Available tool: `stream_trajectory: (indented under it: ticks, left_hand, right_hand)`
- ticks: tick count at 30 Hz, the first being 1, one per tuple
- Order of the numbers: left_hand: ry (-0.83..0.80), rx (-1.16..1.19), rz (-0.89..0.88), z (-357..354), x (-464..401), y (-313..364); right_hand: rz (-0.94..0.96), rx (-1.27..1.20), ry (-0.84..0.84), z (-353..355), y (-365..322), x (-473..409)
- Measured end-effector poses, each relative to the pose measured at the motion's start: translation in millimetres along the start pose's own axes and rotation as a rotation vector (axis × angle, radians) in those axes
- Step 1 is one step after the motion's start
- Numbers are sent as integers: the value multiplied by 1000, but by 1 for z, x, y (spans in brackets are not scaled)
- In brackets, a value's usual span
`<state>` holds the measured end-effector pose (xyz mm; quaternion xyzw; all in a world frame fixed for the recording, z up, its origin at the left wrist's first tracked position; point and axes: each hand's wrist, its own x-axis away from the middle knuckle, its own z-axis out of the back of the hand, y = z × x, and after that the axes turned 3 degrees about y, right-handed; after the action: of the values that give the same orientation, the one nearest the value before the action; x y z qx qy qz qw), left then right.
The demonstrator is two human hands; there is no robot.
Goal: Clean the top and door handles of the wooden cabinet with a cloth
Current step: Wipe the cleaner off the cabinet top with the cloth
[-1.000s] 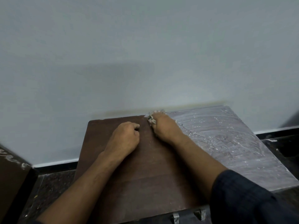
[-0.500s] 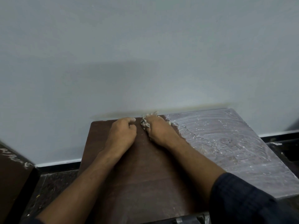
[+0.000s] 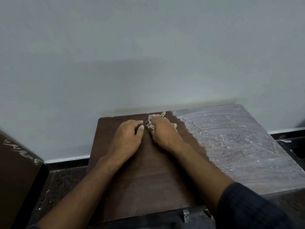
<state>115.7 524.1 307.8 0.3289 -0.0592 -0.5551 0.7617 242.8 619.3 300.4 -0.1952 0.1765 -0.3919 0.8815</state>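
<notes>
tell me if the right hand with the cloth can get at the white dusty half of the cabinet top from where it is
Probably yes. The right hand grips the cloth at the back edge, just left of the dusty patch on the cabinet top. Nothing lies between them.

Ahead of you: plain pale wall (image 3: 148, 55), white skirting (image 3: 66, 158) at its foot, dark speckled floor (image 3: 54, 187). Brown furniture piece (image 3: 14, 176) at your left.

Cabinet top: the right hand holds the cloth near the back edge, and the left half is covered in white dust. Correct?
Not quite. The head view shows the white dust on the right half of the cabinet top; the right hand holds the cloth near the back edge.
</notes>
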Motion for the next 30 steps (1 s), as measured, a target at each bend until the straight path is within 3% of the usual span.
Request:
stream_trajectory:
  ticks: [5, 10, 15, 20, 27, 30]
  left_hand:
    - [18, 50, 35, 3, 2, -6]
    - [39, 56, 88, 10, 1, -10]
    - [54, 48, 141, 8, -4, -7]
    - [14, 34, 115, 5, -2, -5]
    - [4, 24, 42, -13, 0, 10]
    - [-17, 30, -6, -18, 11, 11]
  right_hand:
    - [279, -145, -142, -5, -4, 40]
    - [-45, 41, 48, 6, 20, -1]
    - [170, -63, -93, -16, -13, -6]
    - [-75, 67, -43, -4, 2, -37]
    - [90, -62, -83, -3, -22, 44]
    - [281, -77, -158, -3, -23, 109]
